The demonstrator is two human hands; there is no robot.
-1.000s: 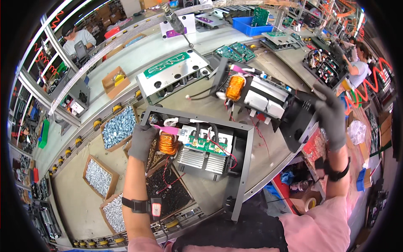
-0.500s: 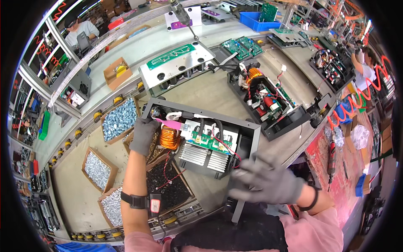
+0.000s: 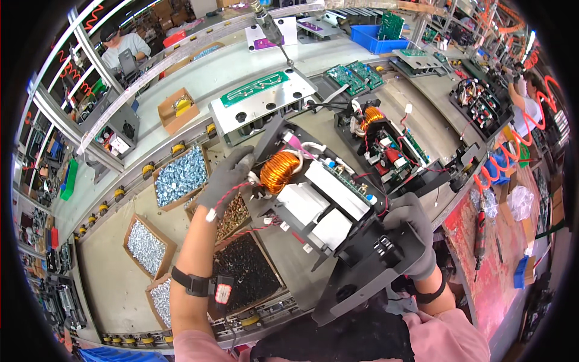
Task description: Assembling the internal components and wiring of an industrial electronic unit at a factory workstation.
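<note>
I hold a black open electronic chassis (image 3: 356,259) tilted up toward me, with a copper coil (image 3: 280,171), silver heat sinks and red wires inside. My left hand (image 3: 226,181), in a grey glove, grips its far left edge beside the coil. My right hand (image 3: 416,232), also gloved, grips the near right corner of the black panel. A black wristband with a tag (image 3: 202,283) sits on my left forearm.
A second open chassis (image 3: 392,148) lies to the right on the bench. A grey metal unit with a green board (image 3: 259,99) stands behind. Cardboard trays of screws (image 3: 178,175) (image 3: 145,244) lie at left. A powered screwdriver (image 3: 479,226) hangs at right. Other people work at far benches.
My right hand came back from the right-hand chassis and took the near corner. Both hands lifted and tilted the chassis, which earlier lay flat on the bench.
</note>
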